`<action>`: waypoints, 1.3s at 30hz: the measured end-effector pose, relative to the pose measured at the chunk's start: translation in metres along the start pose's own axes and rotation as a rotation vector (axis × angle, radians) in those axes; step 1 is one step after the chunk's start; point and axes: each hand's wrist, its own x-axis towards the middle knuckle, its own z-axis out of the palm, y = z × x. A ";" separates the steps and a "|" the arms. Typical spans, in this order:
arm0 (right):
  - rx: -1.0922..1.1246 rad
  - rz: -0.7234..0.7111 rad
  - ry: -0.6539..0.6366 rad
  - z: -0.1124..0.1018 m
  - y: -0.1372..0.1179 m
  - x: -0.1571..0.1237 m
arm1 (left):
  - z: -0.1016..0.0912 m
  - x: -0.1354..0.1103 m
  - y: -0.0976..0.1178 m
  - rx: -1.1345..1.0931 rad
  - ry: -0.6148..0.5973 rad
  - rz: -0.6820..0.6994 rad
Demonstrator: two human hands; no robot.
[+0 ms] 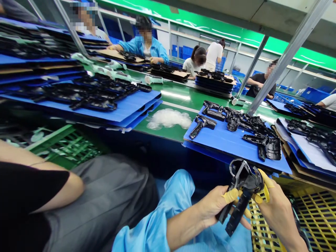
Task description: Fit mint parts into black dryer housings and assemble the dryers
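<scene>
Black pistol-shaped plastic housing shells [240, 206] are between my two hands, over my lap at the lower right. Two handle parts hang down side by side, and a ring-shaped opening faces up at the top. My left hand [212, 204] is closed round the left shell, with yellow covers on some fingertips. From the right, my right hand [277, 204] grips the upper part of the other shell, its fingers also in yellow covers. Just beyond, similar black shells [267, 145] lie on a blue sheet [223, 141]. Whether the two held shells are joined cannot be told.
A pile of clear, thin plastic pieces [169, 119] lies on the green bench [178, 91]. Stacked blue sheets [136, 105] bear more black shells at left. A yellow crate [317, 210] stands beside me, a green crate [70, 147] left. A co-worker's arm [52, 175] is close by.
</scene>
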 end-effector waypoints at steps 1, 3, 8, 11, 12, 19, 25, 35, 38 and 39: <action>-0.005 -0.003 -0.004 -0.001 -0.001 0.001 | 0.001 0.000 0.001 0.001 -0.007 -0.001; -0.002 0.023 -0.025 0.001 -0.001 0.001 | 0.002 -0.001 0.001 -0.015 -0.045 0.017; 0.006 0.140 -0.106 0.011 -0.007 -0.003 | 0.003 -0.002 -0.005 -0.049 -0.028 0.030; -0.037 0.234 -0.162 0.011 -0.014 -0.003 | 0.005 -0.001 -0.005 0.011 0.008 0.036; -0.057 0.274 -0.174 0.011 -0.017 -0.003 | 0.005 -0.001 -0.004 0.024 0.014 0.031; -0.088 0.389 -0.252 0.008 -0.022 -0.003 | -0.006 0.005 -0.010 0.026 0.012 -0.022; -0.108 0.332 -0.357 0.008 -0.015 -0.007 | -0.015 0.003 -0.013 0.076 -0.021 -0.082; -0.142 0.419 -0.381 0.014 -0.024 -0.005 | -0.012 0.003 -0.014 0.057 -0.037 -0.062; 0.083 0.293 -0.243 0.013 -0.020 -0.007 | -0.012 0.001 -0.009 0.056 -0.060 -0.072; 0.117 0.272 -0.191 0.014 -0.018 -0.008 | -0.011 0.001 -0.007 0.055 -0.063 -0.070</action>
